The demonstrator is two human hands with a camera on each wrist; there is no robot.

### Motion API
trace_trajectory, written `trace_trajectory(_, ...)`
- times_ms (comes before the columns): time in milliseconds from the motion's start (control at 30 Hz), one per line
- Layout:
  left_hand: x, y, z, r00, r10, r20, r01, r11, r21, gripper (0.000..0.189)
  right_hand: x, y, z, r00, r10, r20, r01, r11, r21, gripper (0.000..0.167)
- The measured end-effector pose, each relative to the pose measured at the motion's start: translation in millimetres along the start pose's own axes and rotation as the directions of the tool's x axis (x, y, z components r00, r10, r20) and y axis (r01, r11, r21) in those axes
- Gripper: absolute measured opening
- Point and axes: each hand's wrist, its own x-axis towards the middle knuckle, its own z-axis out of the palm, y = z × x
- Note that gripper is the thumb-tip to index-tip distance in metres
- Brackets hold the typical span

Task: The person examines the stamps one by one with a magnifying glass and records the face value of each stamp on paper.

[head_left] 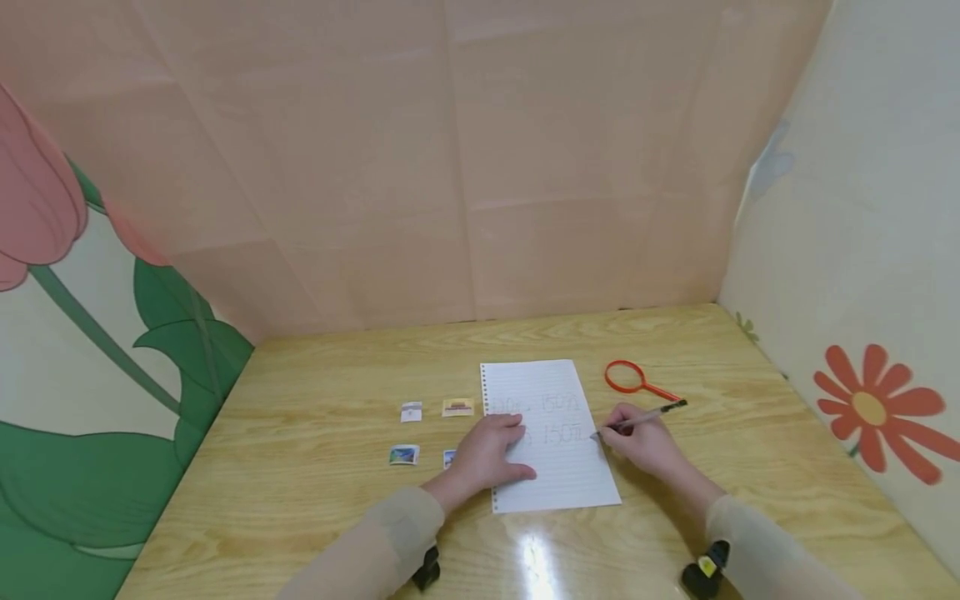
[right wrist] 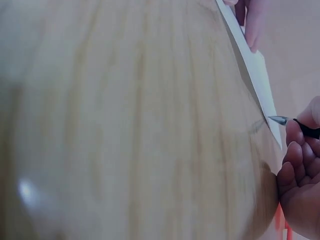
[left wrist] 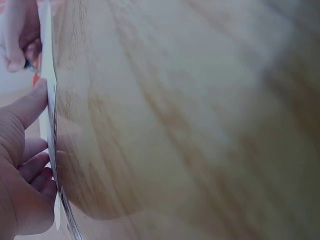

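Note:
A lined sheet of paper point(head_left: 555, 487) with punched holes down its left side lies on the table, bearing two rows of pencil-grey handwriting that include "150". My left hand point(head_left: 483, 454) rests flat over its left part with thumb and fingers spread, covering some of the writing. In the left wrist view the thumb point(left wrist: 34, 105) lies along the paper's surface. My right hand point(head_left: 647, 442) pinches a pen point(head_left: 663, 409) at the sheet's right edge. Its pointed metal tip point(right wrist: 278, 120) is close over the paper's edge in the right wrist view.
A red magnifying glass point(head_left: 657, 391) lies beyond my right hand. Left of the paper are small stamp-like pictures: a whitish one point(head_left: 411, 412), a yellow-brown one point(head_left: 457, 407), a blue-green one point(head_left: 404, 455), and another point(head_left: 448, 459) partly hidden by my left hand. Walls border the table point(head_left: 315, 500).

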Motion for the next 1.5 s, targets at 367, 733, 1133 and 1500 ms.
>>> trace_trajectory(367,-1.7,0.6,-0.7,1.000,0.002,-0.009,-0.002,1.000,-0.001,0.073,3.2,4,0,0.996,0.083,-0.010,-0.082,0.994,0.075,0.011)
trace_trajectory(733,-0.6,2.2,-0.6,1.000,0.005,-0.013,-0.005,1.000,0.023,0.072,4.9,4,-6,0.998,-0.035,-0.047,0.038,0.998,0.047,0.015)
trace_trajectory(1133,-0.6,1.3,-1.2,1.000,0.014,-0.012,-0.014,0.999,0.032,0.070,1.0,5,-15,0.989,-0.127,-0.070,0.133,0.986,0.100,0.016)
trace_trajectory(1500,-1.0,2.7,-2.4,1.000,0.017,-0.007,-0.017,0.999,0.034,0.070,-3.4,14,-36,0.972,-0.232,0.041,0.209,0.927,0.311,0.027)
